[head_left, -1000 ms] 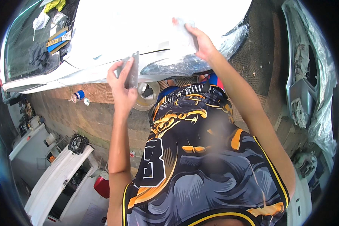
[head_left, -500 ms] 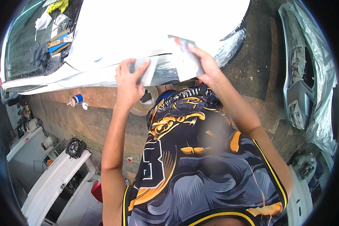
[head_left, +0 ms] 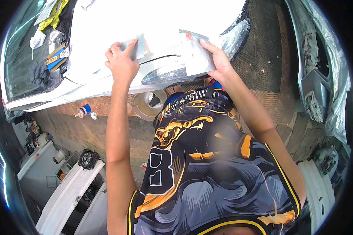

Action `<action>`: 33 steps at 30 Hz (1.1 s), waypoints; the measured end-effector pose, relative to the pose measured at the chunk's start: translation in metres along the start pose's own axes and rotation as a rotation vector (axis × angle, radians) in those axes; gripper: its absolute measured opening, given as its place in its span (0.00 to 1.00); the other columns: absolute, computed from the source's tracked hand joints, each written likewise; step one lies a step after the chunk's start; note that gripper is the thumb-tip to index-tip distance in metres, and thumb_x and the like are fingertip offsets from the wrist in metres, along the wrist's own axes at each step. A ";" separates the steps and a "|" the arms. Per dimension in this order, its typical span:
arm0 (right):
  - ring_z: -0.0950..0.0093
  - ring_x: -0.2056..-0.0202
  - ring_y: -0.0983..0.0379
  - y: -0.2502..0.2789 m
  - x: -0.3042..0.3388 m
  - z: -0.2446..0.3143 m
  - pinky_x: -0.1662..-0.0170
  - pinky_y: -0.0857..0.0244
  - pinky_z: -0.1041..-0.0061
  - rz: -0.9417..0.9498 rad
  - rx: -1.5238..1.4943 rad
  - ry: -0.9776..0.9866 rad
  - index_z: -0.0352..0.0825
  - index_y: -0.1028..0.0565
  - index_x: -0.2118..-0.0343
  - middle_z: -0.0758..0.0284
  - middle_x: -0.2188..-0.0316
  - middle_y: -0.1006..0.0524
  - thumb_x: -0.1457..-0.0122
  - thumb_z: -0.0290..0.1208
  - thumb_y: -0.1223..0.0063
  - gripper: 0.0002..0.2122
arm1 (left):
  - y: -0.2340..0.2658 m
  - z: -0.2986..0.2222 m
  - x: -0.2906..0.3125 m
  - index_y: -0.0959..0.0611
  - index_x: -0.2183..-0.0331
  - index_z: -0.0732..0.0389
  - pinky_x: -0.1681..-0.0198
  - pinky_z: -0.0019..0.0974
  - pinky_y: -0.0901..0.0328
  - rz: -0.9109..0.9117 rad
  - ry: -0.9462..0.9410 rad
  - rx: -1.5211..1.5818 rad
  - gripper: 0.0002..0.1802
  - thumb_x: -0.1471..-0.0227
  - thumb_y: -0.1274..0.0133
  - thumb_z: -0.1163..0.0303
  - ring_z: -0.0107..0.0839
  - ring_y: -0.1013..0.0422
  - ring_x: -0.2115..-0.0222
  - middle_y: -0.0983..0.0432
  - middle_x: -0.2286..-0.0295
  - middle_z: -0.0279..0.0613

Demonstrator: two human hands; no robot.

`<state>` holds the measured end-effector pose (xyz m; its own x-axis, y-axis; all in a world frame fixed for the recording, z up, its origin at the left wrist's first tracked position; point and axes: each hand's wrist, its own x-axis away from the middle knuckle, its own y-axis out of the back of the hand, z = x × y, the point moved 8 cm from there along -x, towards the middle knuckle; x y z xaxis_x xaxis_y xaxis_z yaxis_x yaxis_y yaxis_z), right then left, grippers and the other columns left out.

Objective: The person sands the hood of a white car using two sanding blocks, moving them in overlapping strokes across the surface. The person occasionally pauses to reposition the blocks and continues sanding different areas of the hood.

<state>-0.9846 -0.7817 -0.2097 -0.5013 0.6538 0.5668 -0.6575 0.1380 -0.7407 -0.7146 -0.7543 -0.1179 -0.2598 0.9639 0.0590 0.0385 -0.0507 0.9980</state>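
Plate (head_left: 198, 56), grey and red-smeared, gripped in the half-closed right hand (head_left: 222, 65) over the white car (head_left: 157, 19); leftward, smaller grey blade (head_left: 139, 49) between bent fingers of the left hand (head_left: 122, 64); nearer, film-wrapped headlight (head_left: 161, 74), then floor bucket (head_left: 147, 116).

The scene is seen through a wide fisheye camera worn on the left of a side-by-side head pair. It looks steeply down and a little forward, upright and unmirrored. The patterned jersey (head_left: 200, 192) is nearest the lens, filling the lower centre, with the forearms (head_left: 118, 133) running up either side to the hands (head_left: 122, 64) in the upper middle. Farther away, the white car hood (head_left: 157, 19) spans the top, and the windshield (head_left: 21, 66) curves down the upper left. The floor (head_left: 102, 131) spreads below and beyond. Dark corners frame the round, edge-bending picture.
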 end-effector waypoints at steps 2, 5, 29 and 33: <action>0.66 0.50 0.20 0.003 0.000 -0.002 0.44 0.25 0.61 -0.003 0.025 -0.013 0.28 0.28 0.43 0.57 0.49 0.20 0.31 0.39 0.46 0.21 | -0.001 0.001 0.000 0.19 0.42 0.31 0.43 0.65 0.43 0.030 0.000 0.002 0.43 0.60 0.40 0.80 0.57 0.43 0.40 0.37 0.42 0.51; 0.65 0.45 0.23 0.000 -0.002 -0.004 0.40 0.29 0.61 0.016 0.054 -0.031 0.27 0.30 0.39 0.57 0.46 0.22 0.31 0.39 0.46 0.24 | -0.004 -0.004 0.011 0.20 0.41 0.29 0.43 0.62 0.42 0.016 -0.001 -0.003 0.47 0.61 0.44 0.83 0.58 0.43 0.40 0.37 0.43 0.52; 0.68 0.45 0.23 -0.074 0.002 -0.082 0.39 0.30 0.64 0.179 0.018 -0.273 0.29 0.27 0.40 0.59 0.45 0.21 0.30 0.37 0.47 0.21 | 0.068 -0.065 0.150 0.17 0.42 0.51 0.43 0.46 0.35 -0.141 -0.360 0.937 0.39 0.61 0.44 0.80 0.47 0.37 0.43 0.37 0.43 0.51; 0.69 0.47 0.22 -0.077 0.002 -0.073 0.41 0.28 0.65 0.219 0.088 -0.202 0.28 0.27 0.41 0.59 0.46 0.20 0.31 0.35 0.45 0.21 | 0.045 -0.011 0.139 0.15 0.44 0.44 0.35 0.54 0.44 -0.110 -0.300 0.720 0.47 0.72 0.48 0.80 0.54 0.38 0.43 0.33 0.47 0.51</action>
<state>-0.8941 -0.7366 -0.1773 -0.7323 0.4981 0.4644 -0.5636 -0.0605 -0.8238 -0.7593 -0.6253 -0.0645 -0.0304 0.9882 -0.1504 0.6698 0.1318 0.7307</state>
